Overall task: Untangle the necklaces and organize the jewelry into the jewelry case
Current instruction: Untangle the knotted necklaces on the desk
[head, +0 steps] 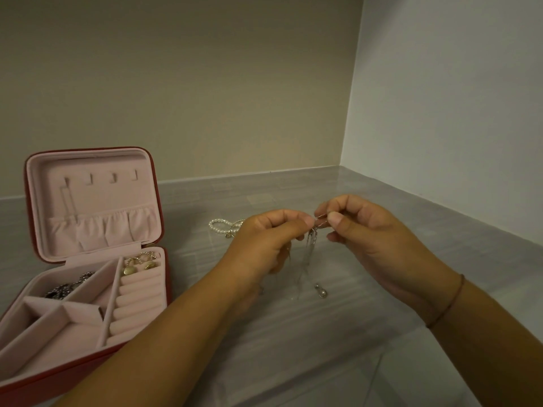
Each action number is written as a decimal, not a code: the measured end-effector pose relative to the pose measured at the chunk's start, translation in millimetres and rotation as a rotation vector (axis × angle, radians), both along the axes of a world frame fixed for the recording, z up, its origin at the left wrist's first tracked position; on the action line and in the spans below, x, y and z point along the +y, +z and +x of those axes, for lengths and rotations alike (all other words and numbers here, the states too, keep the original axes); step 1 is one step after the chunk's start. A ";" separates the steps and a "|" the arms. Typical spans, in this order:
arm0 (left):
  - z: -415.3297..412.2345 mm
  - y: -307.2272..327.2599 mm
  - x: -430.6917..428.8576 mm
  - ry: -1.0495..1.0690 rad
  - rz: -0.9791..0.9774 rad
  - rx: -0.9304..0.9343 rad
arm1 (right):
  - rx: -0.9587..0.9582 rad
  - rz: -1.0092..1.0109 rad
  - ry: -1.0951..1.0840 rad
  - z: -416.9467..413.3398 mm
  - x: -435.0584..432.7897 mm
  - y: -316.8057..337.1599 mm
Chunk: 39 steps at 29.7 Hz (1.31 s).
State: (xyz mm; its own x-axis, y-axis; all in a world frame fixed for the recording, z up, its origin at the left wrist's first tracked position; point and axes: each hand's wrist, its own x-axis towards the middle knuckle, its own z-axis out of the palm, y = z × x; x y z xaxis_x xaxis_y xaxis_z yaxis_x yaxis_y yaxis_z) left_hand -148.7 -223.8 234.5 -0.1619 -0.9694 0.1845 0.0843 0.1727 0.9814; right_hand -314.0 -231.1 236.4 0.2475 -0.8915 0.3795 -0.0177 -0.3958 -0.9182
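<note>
My left hand (pixel 266 240) and my right hand (pixel 361 230) are raised over the grey counter, and both pinch a thin silver necklace chain (pixel 308 254) between thumb and fingertips. The chain hangs down in tangled strands, and its teardrop pendant (pixel 321 290) rests on the counter. Behind my left hand lies a pearl bracelet (pixel 219 226) with a gold piece attached. The red jewelry case (pixel 88 359) stands open at the left, pink inside. It holds gold earrings (pixel 138 267) on the ring rolls and a dark silver chain (pixel 69 286) in a compartment.
Walls close the counter (pixel 367 333) at the back and on the right, forming a corner. The case's lid (pixel 94 201) stands upright with small hooks and a gathered pocket; a thin chain hangs from the left hook. A thin band circles my right wrist.
</note>
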 end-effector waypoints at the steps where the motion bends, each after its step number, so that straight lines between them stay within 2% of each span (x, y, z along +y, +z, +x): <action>1: -0.4 0.2 0.4 -0.020 0.018 0.000 | -0.045 0.034 0.029 0.3 -0.3 -2.6; 9: 1.9 -6.4 -4.7 -0.018 0.001 -0.035 | -0.330 0.204 0.122 6.5 0.3 -6.8; 12: 0.9 -7.5 -3.3 -0.044 0.014 -0.017 | -0.359 0.220 0.163 7.0 0.0 -6.4; 16: 3.0 -6.8 -6.6 -0.059 0.066 0.097 | -0.312 0.208 0.176 8.7 -0.4 -8.3; 19: 5.6 -7.0 -9.0 -0.038 0.052 0.081 | -0.083 0.122 0.108 7.2 2.2 -10.1; 25: 3.3 -7.5 -3.9 -0.047 0.090 -0.117 | 0.817 -0.287 -0.276 -7.0 5.6 -0.6; 27: 3.5 -6.8 -3.2 -0.049 0.105 -0.128 | 0.844 -0.333 -0.396 -10.0 5.7 -1.6; 30: 3.7 -4.7 -1.7 -0.056 0.146 -0.170 | 0.539 -0.228 -0.500 -20.5 4.0 -5.0; 33: 4.0 -3.4 0.6 -0.065 0.184 -0.248 | 0.199 0.008 -0.452 -24.1 2.3 -6.8; 35: 3.3 -3.7 0.8 -0.078 0.208 -0.286 | -0.131 0.213 -0.297 -25.3 -0.9 -8.6; 37: 3.8 -4.5 0.5 -0.094 0.222 -0.307 | -0.543 0.431 -0.074 -28.9 -3.9 -10.5; 39: 4.2 -6.0 -0.9 -0.102 0.236 -0.308 | -0.821 0.526 0.095 -34.5 -6.0 -13.3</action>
